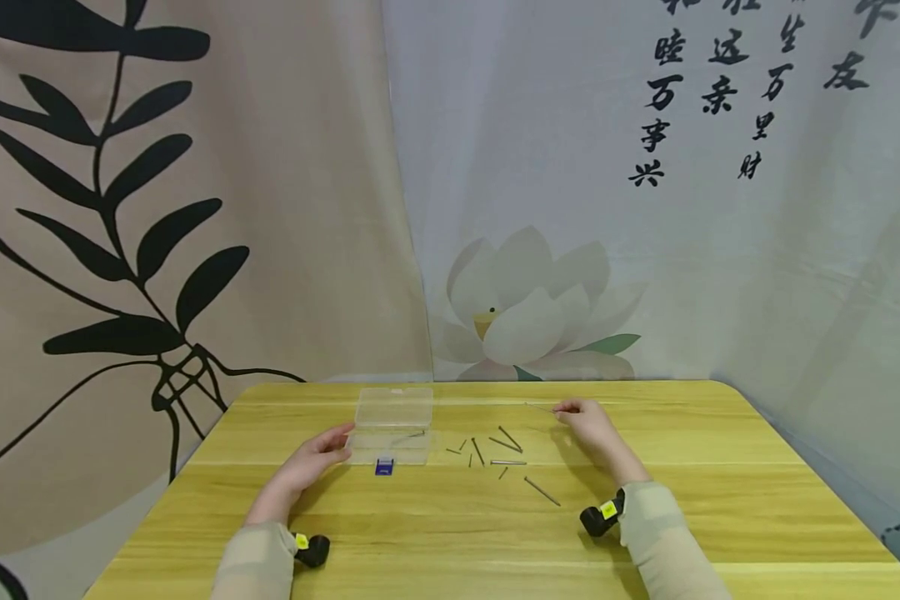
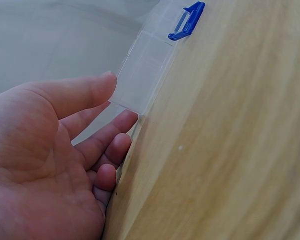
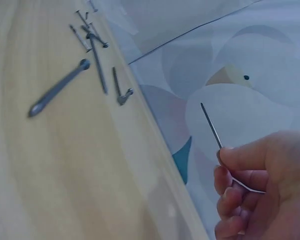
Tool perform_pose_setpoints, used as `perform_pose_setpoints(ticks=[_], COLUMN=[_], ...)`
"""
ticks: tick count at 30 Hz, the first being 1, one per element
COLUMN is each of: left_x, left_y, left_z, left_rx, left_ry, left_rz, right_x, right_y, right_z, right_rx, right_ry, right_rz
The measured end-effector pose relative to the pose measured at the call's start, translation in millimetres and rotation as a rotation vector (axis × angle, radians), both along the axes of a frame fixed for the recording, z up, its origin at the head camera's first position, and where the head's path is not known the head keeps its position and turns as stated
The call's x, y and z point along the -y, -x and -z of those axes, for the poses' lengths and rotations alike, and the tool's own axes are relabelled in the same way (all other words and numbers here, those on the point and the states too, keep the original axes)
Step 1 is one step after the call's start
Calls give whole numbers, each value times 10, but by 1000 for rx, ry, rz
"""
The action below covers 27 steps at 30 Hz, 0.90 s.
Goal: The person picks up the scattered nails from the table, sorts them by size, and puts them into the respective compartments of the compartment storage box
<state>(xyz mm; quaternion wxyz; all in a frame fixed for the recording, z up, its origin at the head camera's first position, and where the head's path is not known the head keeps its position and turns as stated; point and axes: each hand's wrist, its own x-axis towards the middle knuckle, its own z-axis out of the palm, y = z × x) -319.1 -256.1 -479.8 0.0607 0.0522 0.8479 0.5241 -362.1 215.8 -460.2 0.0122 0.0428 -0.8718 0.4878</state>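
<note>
A clear plastic box [image 1: 392, 425] with an open lid and a blue latch [image 1: 384, 467] lies on the yellow wooden table [image 1: 435, 533]. My left hand [image 1: 322, 452] rests against the box's left end with straight, relaxed fingers [image 2: 110, 142]; the box [image 2: 147, 65] and its latch [image 2: 186, 21] show in the left wrist view. My right hand [image 1: 581, 417] is at the far side of the table and pinches a thin nail [image 3: 212, 125] between thumb and fingers. Several loose nails [image 1: 495, 454] lie between the hands; the right wrist view shows these nails [image 3: 85, 65] too.
Printed curtains hang right behind the table's far edge. A long nail [image 1: 542, 491] lies nearer me, right of centre. Bare tabletop stretches across the near half and the right side.
</note>
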Motion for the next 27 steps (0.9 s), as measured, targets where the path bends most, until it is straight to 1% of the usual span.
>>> perform_pose_setpoints(ticks=[4,10,15,20,27], left_x=[5,2,1,0,-15], left_y=[2,-3,9,4,-20], left_z=[7,-8,-14,-16,-21], left_rx=[-3,-9,-13,-17,-20], left_ry=[8,16,14,14,3], left_rz=[3,2,3,-3,-15], right_x=[2,12,50,81,102], right_y=[-13,-33,-62,-86,-111], right_z=[-88,-187,-263,-319,-333], right_rx=[-34,-27,-47,-58,-66], right_ry=[-45,-28,-25,-9,-33], right_rz=[-13,-19,-26,-39,-43])
